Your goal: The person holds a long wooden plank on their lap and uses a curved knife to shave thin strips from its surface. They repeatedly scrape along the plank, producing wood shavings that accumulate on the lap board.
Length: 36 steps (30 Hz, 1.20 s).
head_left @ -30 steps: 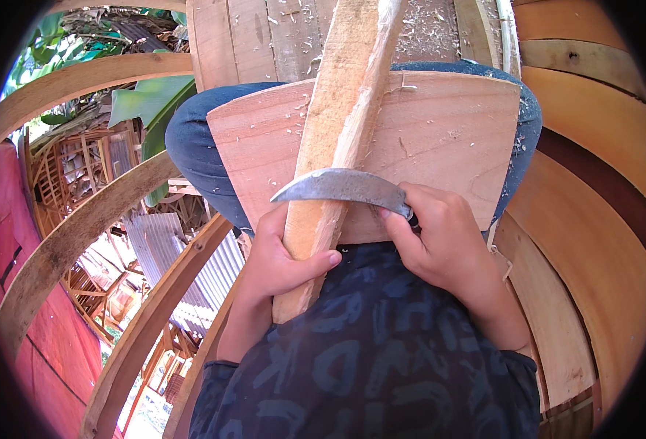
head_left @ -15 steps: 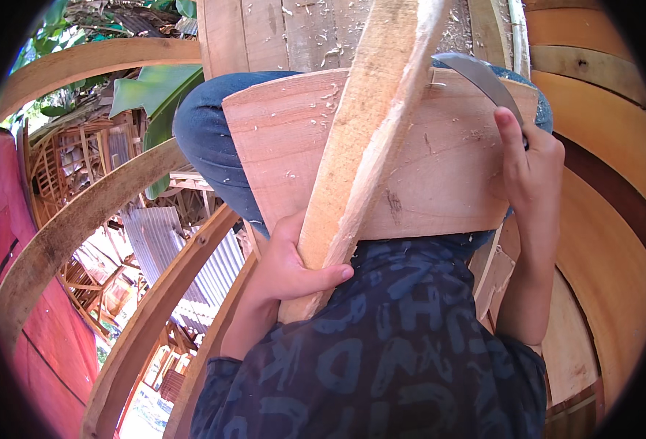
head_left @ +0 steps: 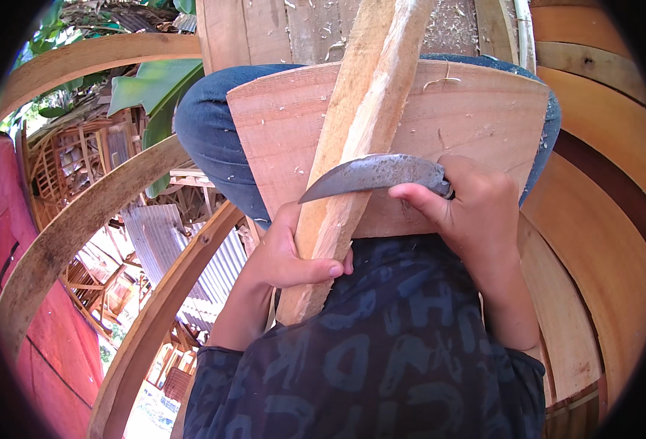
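just past the dark shirt (head_left: 367,351), the left hand (head_left: 297,257) has its grip wrapped around the near part of a wooden strip (head_left: 363,121); the right hand (head_left: 480,205) is closed on a curved knife (head_left: 378,174), its blade crossing over the strip. under these, a flat board (head_left: 477,124) spans the jeans (head_left: 217,132); farther out, shavings (head_left: 451,28) dot the planks (head_left: 305,33).

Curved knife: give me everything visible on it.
The curved knife has a grey, mottled blade that looks like worn metal, bowed on its far side and tapering to a point. The rest is mostly hidden in the closed right hand. The blade lies crosswise over the wooden bar, tip toward the person's left, just beyond the left hand. Whether the blade touches the wood can't be told from this view.
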Available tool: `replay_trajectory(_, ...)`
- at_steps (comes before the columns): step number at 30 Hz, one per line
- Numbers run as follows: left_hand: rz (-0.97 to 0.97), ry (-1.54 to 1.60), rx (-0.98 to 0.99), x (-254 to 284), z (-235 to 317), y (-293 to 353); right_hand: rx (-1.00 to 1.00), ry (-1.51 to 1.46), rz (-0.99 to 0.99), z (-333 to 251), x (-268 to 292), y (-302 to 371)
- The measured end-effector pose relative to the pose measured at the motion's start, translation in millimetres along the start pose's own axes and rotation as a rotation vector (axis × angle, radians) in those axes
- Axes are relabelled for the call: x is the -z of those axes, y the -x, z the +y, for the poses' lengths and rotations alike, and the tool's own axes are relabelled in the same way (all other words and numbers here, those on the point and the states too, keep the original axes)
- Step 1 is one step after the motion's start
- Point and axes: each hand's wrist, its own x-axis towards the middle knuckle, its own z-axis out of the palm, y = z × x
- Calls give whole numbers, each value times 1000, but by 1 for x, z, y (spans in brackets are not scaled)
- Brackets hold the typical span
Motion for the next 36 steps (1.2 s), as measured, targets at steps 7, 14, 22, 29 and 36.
replay_trajectory(7,35,-97,20,6,-8,-2,-408,-57,140,65,38,-27)
replay_trajectory(14,81,-110,7,-3,-9,-4,-58,-39,-97,-12,2,19)
replay_trajectory(22,109,-276,22,-2,-8,-3,-46,130,15,12,-2,-2)
replay_trajectory(29,115,-304,-33,-6,-6,-15,-118,211,47,28,4,-9)
replay_trajectory(36,138,-304,-17,-4,-10,-7,-460,6,205,82,56,-8)
